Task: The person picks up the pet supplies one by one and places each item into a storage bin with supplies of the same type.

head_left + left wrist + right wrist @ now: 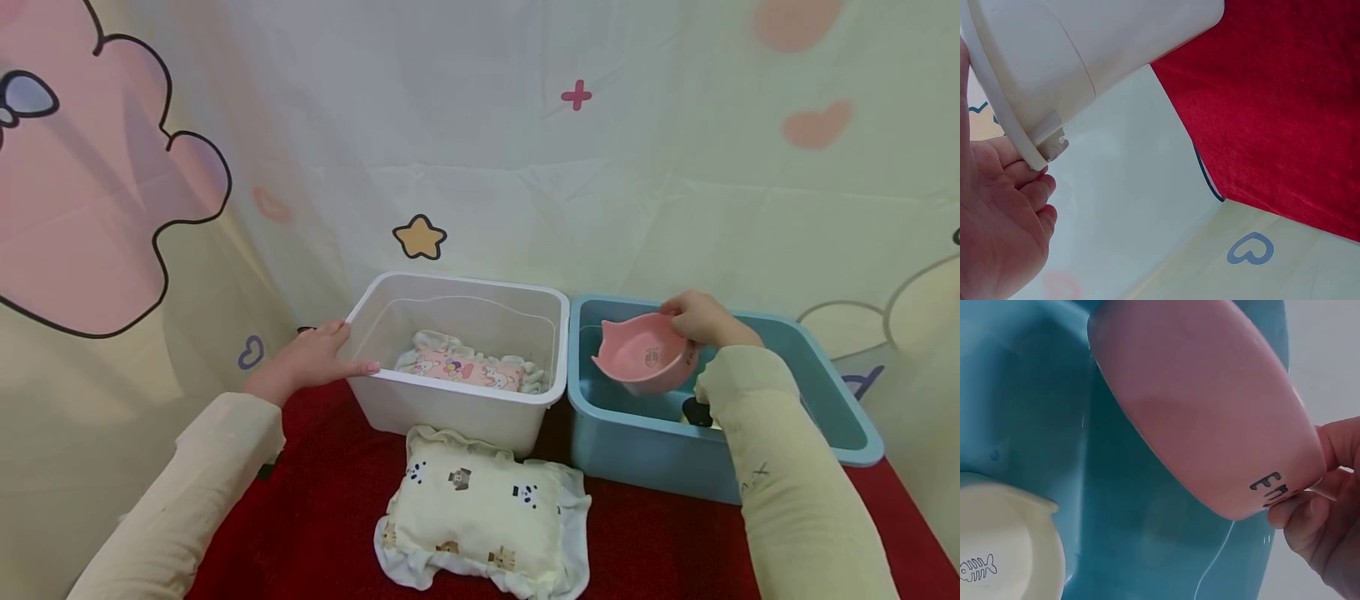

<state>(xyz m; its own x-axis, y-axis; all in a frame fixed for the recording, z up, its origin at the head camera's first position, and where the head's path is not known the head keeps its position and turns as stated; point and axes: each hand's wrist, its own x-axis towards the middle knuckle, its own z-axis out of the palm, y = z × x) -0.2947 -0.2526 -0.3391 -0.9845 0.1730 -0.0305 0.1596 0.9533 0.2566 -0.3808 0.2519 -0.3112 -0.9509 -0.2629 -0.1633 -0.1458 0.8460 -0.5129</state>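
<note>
Head view: set high, facing forward and down, farthest off, covering white tub [450, 408] and blue tub [645, 450]. Left wrist view: close, slanted at the white tub's outer wall; shares it and red cloth [315, 500] with head. Right wrist view: close, facing into the blue tub; shares that tub and pink bowl [637, 346] with head.

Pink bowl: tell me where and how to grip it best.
Probably pinch the pink bowl by its rim from the right, where the right hand holds it: the ears point left, and the open top leaves the wall reachable inside and out.
</note>
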